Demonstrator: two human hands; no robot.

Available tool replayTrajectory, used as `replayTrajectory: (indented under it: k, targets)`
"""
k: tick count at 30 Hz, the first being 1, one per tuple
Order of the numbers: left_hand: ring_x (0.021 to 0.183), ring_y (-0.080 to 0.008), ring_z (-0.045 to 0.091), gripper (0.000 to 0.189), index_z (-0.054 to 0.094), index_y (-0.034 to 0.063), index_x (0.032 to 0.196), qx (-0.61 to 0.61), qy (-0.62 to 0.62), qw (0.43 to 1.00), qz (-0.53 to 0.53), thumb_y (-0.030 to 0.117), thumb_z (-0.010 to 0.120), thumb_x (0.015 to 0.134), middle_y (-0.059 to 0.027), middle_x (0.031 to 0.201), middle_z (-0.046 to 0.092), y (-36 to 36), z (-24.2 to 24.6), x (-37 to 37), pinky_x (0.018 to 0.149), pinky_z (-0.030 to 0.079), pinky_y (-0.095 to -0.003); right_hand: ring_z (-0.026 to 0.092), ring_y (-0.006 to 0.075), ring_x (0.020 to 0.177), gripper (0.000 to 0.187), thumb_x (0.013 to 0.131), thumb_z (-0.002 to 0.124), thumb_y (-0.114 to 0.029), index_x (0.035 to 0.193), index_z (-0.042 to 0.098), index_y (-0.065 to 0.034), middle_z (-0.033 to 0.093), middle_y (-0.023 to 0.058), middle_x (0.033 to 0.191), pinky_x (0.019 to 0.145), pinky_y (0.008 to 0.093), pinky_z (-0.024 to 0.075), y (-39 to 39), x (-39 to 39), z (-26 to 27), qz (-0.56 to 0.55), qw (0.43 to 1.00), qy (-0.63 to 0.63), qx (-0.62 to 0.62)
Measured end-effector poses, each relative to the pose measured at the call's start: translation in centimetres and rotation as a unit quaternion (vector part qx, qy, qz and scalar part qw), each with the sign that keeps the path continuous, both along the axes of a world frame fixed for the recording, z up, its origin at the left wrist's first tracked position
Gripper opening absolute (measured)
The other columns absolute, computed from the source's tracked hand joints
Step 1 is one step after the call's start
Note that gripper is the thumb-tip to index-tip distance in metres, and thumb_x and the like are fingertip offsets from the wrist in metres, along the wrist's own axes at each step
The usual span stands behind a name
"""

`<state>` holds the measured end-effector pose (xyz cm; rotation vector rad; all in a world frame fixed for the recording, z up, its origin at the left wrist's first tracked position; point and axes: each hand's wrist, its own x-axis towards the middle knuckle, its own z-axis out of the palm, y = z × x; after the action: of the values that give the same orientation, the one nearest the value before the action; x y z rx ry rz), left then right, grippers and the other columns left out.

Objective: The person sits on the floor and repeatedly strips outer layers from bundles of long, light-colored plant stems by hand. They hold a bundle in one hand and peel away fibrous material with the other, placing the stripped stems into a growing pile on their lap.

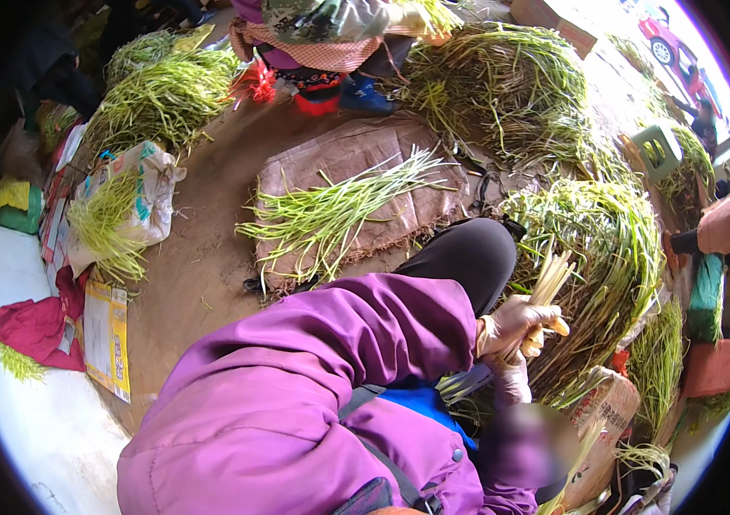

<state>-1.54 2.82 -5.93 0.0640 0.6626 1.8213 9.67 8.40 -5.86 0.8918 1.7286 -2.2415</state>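
Observation:
My left hand (521,327), in a pale thin glove, is closed around a bunch of stalks (552,277) whose pale ends point up and away from me. Right below it, against its wrist side, is my right hand (510,376), also gloved; its fingers are mostly hidden, so its hold is unclear. Long green stalks (339,206) lie spread on a brown woven sack (365,148) beyond my knee. A large heap of leafy stalks (597,244) rises just past my hands. More pale stalk parts (465,384) show beneath my left sleeve.
Another person (326,38) sits opposite, between two heaps of stalks (165,90) (500,90). A white bag (159,193) with stalks and a yellow-white carton (107,341) stand at left. Near my right arm is a printed cardboard box (610,412); a green stool (658,151) is farther off.

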Motion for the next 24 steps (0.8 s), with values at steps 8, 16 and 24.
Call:
replayTrajectory:
  k: [8, 16, 24]
  targets:
    - [0.061, -0.0122, 0.059, 0.035, 0.063, 0.0002, 0.102, -0.06, 0.214, 0.975, -0.007, 0.031, 0.065, 0.085, -0.0072, 0.08, 0.065, -3.2, 2.9, -1.3, 0.058, 0.049, -0.0279, 0.059, 0.0161, 0.078, 0.036, 0.082, 0.07, -0.027, 0.109, 0.057, -0.0061, 0.061, 0.002, 0.088, 0.073, 0.0307, 0.0478, -0.8, 0.0, 0.9, 0.08, 0.993, 0.067, -0.06]
    - [0.094, -0.0199, 0.061, 0.04, 0.056, -0.0026, 0.112, -0.094, 0.519, 0.76, 0.379, 0.021, 0.069, 0.083, -0.014, 0.105, 0.063, -18.1, 5.3, -5.0, 0.084, 0.048, -0.0333, 0.058, 0.0189, 0.062, 0.034, 0.08, 0.07, -0.022, 0.101, 0.054, -0.0017, 0.06, 0.0083, 0.079, 0.071, 0.0398, 0.0525, -1.8, -2.8, 1.2, 0.182, 0.973, 0.075, -0.119]
    - [0.104, -0.0295, 0.053, 0.061, 0.042, 0.0034, 0.132, -0.611, -0.011, 0.557, 0.562, 0.034, 0.064, 0.085, -0.0161, 0.123, 0.051, -63.7, -15.6, 3.0, 0.086, 0.043, -0.0441, 0.06, 0.0197, 0.063, 0.026, 0.08, 0.07, -0.021, 0.093, 0.058, -0.0013, 0.061, 0.0081, 0.073, 0.064, 0.0341, 0.0511, -5.9, -4.8, 1.7, 0.221, 0.964, 0.063, -0.133]
